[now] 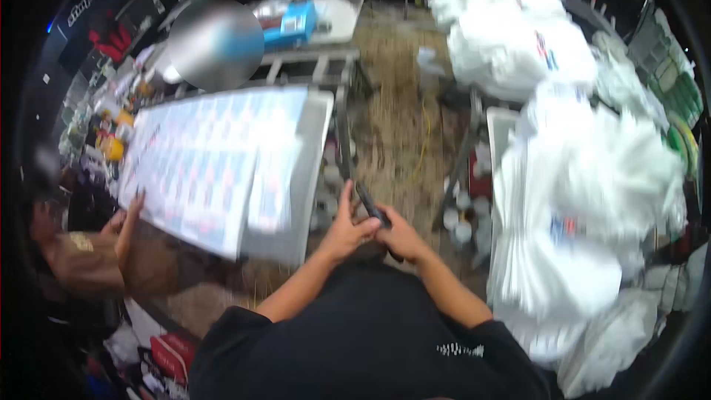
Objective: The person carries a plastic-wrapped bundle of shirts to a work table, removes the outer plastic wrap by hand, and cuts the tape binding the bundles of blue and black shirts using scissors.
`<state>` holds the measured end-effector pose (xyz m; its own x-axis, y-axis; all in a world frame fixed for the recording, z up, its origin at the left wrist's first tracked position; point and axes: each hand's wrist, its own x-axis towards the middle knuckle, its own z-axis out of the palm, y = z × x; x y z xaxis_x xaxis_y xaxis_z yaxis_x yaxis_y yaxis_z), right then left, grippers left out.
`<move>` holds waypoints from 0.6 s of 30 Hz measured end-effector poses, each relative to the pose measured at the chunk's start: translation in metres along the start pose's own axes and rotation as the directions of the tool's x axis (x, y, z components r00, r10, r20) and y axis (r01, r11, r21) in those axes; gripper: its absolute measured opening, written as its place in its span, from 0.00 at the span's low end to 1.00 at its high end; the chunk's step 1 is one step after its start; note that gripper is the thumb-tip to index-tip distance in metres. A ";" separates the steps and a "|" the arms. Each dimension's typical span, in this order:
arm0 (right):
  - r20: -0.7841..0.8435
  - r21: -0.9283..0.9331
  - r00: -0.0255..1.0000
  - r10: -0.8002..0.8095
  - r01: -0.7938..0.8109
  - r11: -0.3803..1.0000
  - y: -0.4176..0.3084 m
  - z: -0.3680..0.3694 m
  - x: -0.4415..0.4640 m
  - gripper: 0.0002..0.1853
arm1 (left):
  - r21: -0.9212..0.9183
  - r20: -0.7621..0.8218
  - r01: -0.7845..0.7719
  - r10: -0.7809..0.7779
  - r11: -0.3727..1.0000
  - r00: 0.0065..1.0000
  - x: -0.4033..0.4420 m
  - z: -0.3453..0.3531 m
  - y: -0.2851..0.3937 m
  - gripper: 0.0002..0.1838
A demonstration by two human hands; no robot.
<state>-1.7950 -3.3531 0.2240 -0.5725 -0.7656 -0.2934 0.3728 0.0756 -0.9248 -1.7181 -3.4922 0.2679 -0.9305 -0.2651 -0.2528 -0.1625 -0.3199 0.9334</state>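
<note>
In front of my dark shirt I hold a long, narrow black tool (370, 201), blurred, so its exact kind cannot be made out. My right hand (404, 237) is closed around its lower part, and its tip points up and slightly left. My left hand (344, 231) is just to the left, its index finger stretched out and its thumb reaching across to the tool near my right fingers. The fingers of this hand are apart and do not wrap round the tool.
Printed sheets (200, 170) lie on the left table (317, 122); another person's hand (133, 211) touches their edge. Stacked white garments or bags (541, 252) cover the right table, with a bundle (511, 37) behind. Between them runs a wooden floor (400, 118) with a yellow cable (425, 137).
</note>
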 end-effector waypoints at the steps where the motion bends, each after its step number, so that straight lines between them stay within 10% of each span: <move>1: -0.021 -0.050 1.000 -0.022 0.021 0.999 -0.012 -0.014 0.035 0.36 | 0.136 0.028 -0.021 0.017 0.991 0.999 0.055 -0.001 0.015 0.51; 4: -0.091 -0.441 0.978 -0.187 0.129 0.888 -0.070 -0.065 0.114 0.39 | 0.142 0.037 0.080 -0.086 0.987 0.996 0.176 0.009 0.059 0.49; 8: -0.030 -0.116 0.991 -0.127 0.123 0.986 -0.145 -0.125 0.194 0.43 | 0.311 0.185 -0.049 -0.010 0.949 0.983 0.336 0.005 0.102 0.47; 10: -0.176 0.093 0.981 -0.083 0.101 0.991 -0.156 -0.167 0.235 0.44 | 0.833 0.301 -0.412 0.323 0.368 0.897 0.431 -0.022 0.114 0.52; 18: -0.232 0.102 0.957 0.173 -0.153 0.983 -0.212 -0.327 0.416 0.31 | 0.995 -0.090 0.083 0.149 0.050 0.985 0.729 -0.127 0.171 0.55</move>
<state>-2.3510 -3.4792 0.2193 -0.6528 -0.5717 -0.4970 0.5286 0.1262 -0.8394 -2.3824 -3.8558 0.2105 -0.9110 -0.3906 -0.1325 -0.4124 0.8673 0.2788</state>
